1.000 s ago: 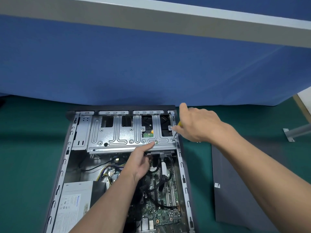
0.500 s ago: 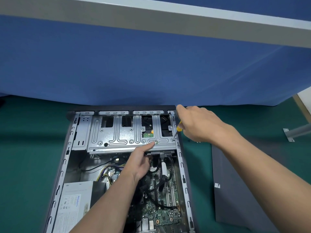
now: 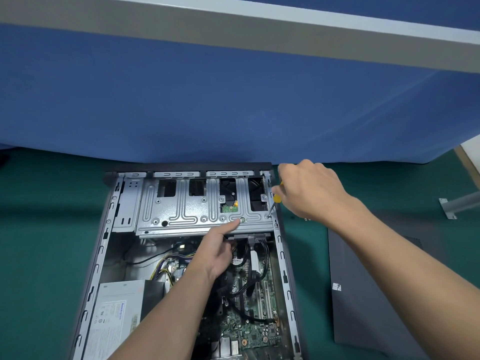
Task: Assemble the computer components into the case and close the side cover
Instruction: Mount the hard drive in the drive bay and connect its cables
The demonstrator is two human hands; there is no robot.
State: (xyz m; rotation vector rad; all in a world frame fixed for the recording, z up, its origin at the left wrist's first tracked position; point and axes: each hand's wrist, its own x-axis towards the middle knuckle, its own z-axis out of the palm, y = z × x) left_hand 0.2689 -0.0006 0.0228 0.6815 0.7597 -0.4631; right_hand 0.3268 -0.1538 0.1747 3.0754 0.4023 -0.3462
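Head view is showing a computer case (image 3: 110,255) lying open on its side on the green surface (image 3: 46,229), its far end reaching almost to the surface's far edge, where a blue partition (image 3: 233,113) is standing. Inside, a silver drive cage (image 3: 181,211) is filling the far end of the case. A small green circuit board (image 3: 230,209) is showing through one of the cage's openings. Nearer the person, a grey power supply (image 3: 117,315) is sitting along the left wall of the case, and the motherboard (image 3: 246,333) is lying along the right wall. Black cables (image 3: 262,258) are running over the motherboard up to the cage. The dark side cover (image 3: 368,294) is lying flat on the surface, apart from the case, toward the right edge.

The left hand (image 3: 218,253) is reaching into the case from the near side, released rather than grasping. Its index finger is stretching straight and pressing its tip on the cage's top beside a round hole, while the other fingers are folding loosely below the cage's near lip. The right hand (image 3: 311,190) is coming over the case's right wall and grasping a yellow-handled screwdriver (image 3: 275,200). The shaft is slanting down and left, with the tip sitting at the cage's near right corner.
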